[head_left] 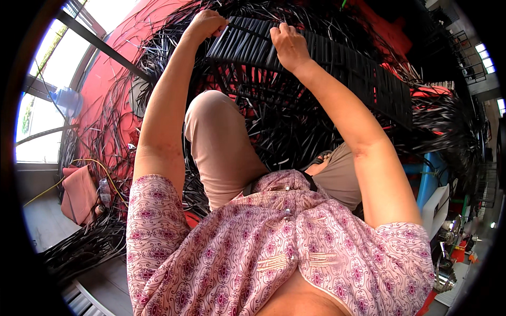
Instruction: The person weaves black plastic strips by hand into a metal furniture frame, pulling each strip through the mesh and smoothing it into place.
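Observation:
A long black panel [345,60] of plastic strips wound side by side over a frame stretches across in front of me, from upper left to right. My left hand [208,24] is closed at its far left end, with the fingertips pinched on a black plastic strip at the edge. Farther right, my right hand [290,47] is closed over the panel's top, its fingers curled around a strip that seems to run across the slats between both hands. The fingertips are partly hidden. Beneath the panel, an open lattice side of the frame hangs down near my knee.
Heaps of loose black strips [284,139] surround the panel and my legs, over a red sheet [124,87]. A clear blue water jug [67,101] stands by the window at left. A pinkish folded cloth [79,195] lies lower left; a blue object [433,176] is at right.

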Tool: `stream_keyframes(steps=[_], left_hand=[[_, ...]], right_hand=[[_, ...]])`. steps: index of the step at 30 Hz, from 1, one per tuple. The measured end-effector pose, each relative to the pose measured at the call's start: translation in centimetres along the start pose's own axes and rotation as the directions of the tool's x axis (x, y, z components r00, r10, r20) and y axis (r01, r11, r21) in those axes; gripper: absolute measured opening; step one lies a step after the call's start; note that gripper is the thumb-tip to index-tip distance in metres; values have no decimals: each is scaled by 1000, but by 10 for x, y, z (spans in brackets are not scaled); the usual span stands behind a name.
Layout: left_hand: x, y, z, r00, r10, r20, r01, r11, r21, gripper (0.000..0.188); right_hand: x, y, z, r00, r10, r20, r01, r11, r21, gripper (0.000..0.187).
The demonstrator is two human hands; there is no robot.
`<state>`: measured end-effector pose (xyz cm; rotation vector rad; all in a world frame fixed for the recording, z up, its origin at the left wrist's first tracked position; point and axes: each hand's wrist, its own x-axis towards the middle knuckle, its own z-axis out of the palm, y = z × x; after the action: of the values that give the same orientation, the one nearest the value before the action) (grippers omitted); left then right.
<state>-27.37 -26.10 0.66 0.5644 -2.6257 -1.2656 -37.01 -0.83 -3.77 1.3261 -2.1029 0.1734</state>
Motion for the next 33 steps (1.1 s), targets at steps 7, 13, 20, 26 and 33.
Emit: stream_keyframes(steps=[7,13,20,26,33], left_hand=[[-1,-19,-15,998,-43,-34,42,999,-34,21],[-9,-23,-31,998,-14,-54,10,997,-73,27],[-14,18,-53,982,189,7,-189,981,-42,20],[-49,103,-40,982,183,-43,-183,983,17,25],[-55,104,-28,955,291,-56,-296,944,-142,20]], right_hand=[[-8,3,2,948,252,195,-301,908,292,22],[-14,17,-14,872,284,399,-445,801,401,19],[54,2,-27,923,228,311,-376,349,859,29],[88,-4,-16,937,68,342,-338,-64,939,34],[68,8,-53,937,-75,341,-349,-205,914,29]])
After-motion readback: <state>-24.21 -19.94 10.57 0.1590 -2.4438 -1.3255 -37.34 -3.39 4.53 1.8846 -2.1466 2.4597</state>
